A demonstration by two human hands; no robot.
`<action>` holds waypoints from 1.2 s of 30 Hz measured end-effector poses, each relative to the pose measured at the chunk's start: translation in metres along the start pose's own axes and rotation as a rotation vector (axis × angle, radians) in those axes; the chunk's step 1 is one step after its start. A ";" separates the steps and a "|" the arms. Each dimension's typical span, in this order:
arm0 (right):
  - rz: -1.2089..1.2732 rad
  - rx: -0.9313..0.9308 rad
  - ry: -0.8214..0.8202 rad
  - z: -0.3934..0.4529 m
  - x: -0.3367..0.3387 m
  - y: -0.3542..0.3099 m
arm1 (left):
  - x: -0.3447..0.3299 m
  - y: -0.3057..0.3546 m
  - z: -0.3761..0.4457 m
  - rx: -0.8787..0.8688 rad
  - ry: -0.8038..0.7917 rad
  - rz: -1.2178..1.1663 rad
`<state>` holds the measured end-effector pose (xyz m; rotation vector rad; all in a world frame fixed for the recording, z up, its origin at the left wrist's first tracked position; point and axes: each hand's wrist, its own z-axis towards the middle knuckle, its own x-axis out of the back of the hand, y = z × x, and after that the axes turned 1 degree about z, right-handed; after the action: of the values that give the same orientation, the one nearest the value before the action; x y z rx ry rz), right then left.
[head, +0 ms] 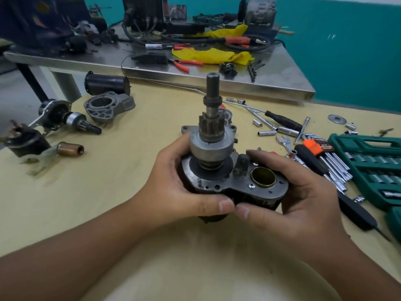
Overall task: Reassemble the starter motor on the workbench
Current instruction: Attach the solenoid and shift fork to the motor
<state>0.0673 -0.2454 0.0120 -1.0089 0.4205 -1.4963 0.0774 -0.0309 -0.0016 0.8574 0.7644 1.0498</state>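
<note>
While 2 hands (238,192) grip starter motor (219,170)

No legible text, labels or numbers anywhere

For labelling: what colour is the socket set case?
Dark green socket set case, clearest in the head view.

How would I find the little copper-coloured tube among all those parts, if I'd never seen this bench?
Start at the yellow workbench and look to its left edge, left of the left hand. The copper sleeve lies on its side just below the black shaft assembly. It alone there is shiny copper-brown, with an open round end.
</note>
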 end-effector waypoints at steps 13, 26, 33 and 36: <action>-0.075 0.008 -0.026 0.001 -0.009 -0.013 | -0.012 0.004 -0.018 -0.094 0.146 0.090; -0.766 -0.103 -0.613 0.049 0.028 0.017 | 0.028 0.010 -0.007 0.038 0.208 -0.063; -0.629 -0.108 -0.480 0.037 0.006 0.044 | 0.034 0.013 -0.007 -0.009 0.257 0.084; -0.655 -0.095 -0.464 0.036 0.001 0.050 | 0.036 0.011 -0.007 -0.033 0.233 0.086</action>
<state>0.1262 -0.2465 -0.0052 -1.6220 -0.1997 -1.7422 0.0785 0.0076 0.0001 0.7528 0.9083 1.2502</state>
